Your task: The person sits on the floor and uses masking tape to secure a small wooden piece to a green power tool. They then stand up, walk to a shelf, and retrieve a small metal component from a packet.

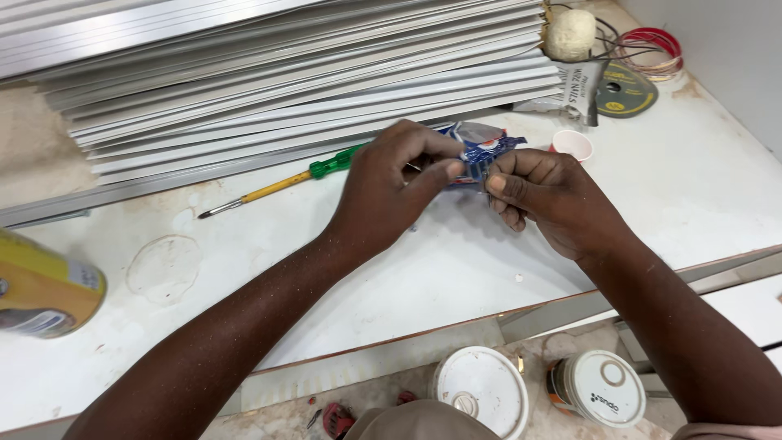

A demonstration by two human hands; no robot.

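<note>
Nearest, on the floor below the table edge: two white-lidded tubs (481, 389) (601, 387). At near left on the white table (244, 277) a yellow can (45, 289) lies on its side. Mid-table, both hands meet over a small blue foil packet (481, 151). Left hand (391, 183) pinches its left end, thumb and fingers closed on it. Right hand (546, 195) grips the right end, fingers curled tight on the foil. Packet is held just above the table, between the hands. Just past them, a brush with yellow and green handle (285, 183) lies flat; a small paper cup (573, 145) stands right of the packet. Far: a stack of white metal strips (285, 81), a ball of twine (570, 34), wire coils (652, 50).
</note>
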